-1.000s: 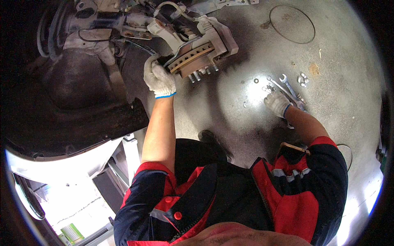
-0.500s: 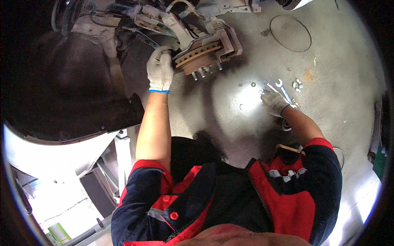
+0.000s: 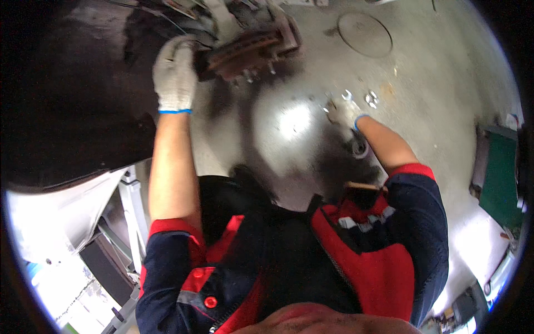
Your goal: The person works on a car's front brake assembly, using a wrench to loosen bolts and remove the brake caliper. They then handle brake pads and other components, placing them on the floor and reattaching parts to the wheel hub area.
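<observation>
My left hand [image 3: 177, 78], in a pale knitted glove with a blue cuff, is closed at the left edge of a rusty brake disc [image 3: 245, 54] with studs sticking out below. A dark part lies between glove and disc; what the fingers grip is hidden. On the right, my gloved right hand [image 3: 344, 113] reaches down to the floor beside a wrench [image 3: 347, 95], whose open end shows past the glove. Its fingers are blurred, so their hold is unclear. Several small shiny metal pieces [image 3: 371, 99] lie just beyond it.
A thin dark ring [image 3: 365, 34] lies on the floor at the far right. Near my right forearm sits a round part [image 3: 360, 147]. The dark wheel arch [image 3: 72, 111] fills the left side. A green box-like object [image 3: 498, 181] stands at the right edge.
The view has swung right, so the disc and floor items sit further left and higher. My left hand remains by the disc's edge; my right hand stays low among the wrenches.
</observation>
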{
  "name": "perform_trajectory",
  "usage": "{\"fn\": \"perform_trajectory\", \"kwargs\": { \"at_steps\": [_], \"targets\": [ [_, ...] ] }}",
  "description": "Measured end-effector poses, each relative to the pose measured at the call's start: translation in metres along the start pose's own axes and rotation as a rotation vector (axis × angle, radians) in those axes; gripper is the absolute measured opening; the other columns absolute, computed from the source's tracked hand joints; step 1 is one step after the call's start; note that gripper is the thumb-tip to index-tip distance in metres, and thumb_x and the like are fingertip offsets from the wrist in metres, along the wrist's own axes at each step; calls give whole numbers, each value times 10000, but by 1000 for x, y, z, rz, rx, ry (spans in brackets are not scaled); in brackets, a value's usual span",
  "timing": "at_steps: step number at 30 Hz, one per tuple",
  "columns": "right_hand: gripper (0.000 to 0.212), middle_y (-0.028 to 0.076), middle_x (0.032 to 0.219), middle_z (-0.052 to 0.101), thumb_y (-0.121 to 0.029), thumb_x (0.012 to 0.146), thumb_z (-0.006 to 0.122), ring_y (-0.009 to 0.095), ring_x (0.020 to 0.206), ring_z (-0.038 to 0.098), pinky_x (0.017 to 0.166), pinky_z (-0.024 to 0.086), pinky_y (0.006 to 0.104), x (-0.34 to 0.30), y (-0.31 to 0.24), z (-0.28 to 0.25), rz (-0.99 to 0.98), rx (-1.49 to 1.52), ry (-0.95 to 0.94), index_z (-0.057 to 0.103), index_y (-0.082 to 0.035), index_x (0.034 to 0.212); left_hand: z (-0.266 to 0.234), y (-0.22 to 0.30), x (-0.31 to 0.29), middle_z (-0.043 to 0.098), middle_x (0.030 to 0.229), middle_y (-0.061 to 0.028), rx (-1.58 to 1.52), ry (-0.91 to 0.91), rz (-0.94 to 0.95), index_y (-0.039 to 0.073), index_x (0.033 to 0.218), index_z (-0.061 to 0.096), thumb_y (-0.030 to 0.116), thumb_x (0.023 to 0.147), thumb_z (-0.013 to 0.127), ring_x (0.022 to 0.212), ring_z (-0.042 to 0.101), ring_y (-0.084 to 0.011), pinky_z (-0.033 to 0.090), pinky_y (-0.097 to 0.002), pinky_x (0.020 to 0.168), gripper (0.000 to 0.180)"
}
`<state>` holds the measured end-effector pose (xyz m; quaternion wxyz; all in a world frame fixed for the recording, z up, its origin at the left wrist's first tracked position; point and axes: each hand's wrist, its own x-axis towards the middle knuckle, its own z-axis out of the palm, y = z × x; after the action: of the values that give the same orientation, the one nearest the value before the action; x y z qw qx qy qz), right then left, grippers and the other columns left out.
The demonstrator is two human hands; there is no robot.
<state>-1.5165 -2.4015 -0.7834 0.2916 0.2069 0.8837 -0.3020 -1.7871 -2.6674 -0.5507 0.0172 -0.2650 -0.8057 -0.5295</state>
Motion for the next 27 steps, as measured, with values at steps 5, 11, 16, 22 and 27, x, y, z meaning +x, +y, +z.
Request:
{"fn": "perform_trajectory", "kwargs": {
  "at_steps": [5, 11, 16, 22, 27],
  "targets": [
    [309, 85, 856, 673, -136, 900, 654, 166, 773, 637, 720, 541, 312, 24, 60, 17, 54, 904, -49, 630, -13, 1183, 35, 28, -23, 759, 1040, -115, -206, -55, -20, 9, 1097, 738, 124, 964, 588, 926, 715, -204, 556, -331, 874, 231],
    [438, 80, 1082, 671, -138, 951, 682, 177, 905, 663, 780, 557, 314, -27, -8, -26, 19, 1503, -133, 507, -23, 1335, 70, 53, -65, 736, 1056, -187, 281, -411, 542, 30, 1099, 723, 166, 892, 629, 973, 723, -332, 572, -414, 903, 265],
    [425, 108, 1199, 649, -107, 962, 657, 221, 1113, 656, 932, 560, 344, -68, -60, -68, -295, 1631, -315, 482, -23, 1340, 102, 50, -110, 611, 1357, -258, 393, -846, -130, 34, 1468, 466, 450, 854, 746, 1234, 627, -376, 499, -414, 1050, 793],
    [264, 98, 1115, 680, -165, 948, 718, 167, 1011, 644, 835, 545, 302, -82, -88, -81, -540, 1605, -114, 584, -56, 1147, 113, 62, -114, 724, 1088, -187, 260, -548, -21, 23, 1247, 656, 242, 887, 735, 993, 725, -290, 564, -374, 875, 429],
    [314, 90, 1107, 668, -151, 961, 709, 126, 965, 607, 840, 538, 291, -82, -82, -98, -459, 1062, -78, 576, -16, 1213, 108, 50, -106, 721, 1065, -179, 281, -571, 141, 28, 1228, 665, 157, 880, 703, 952, 721, -265, 566, -354, 852, 373]
  ]
}}
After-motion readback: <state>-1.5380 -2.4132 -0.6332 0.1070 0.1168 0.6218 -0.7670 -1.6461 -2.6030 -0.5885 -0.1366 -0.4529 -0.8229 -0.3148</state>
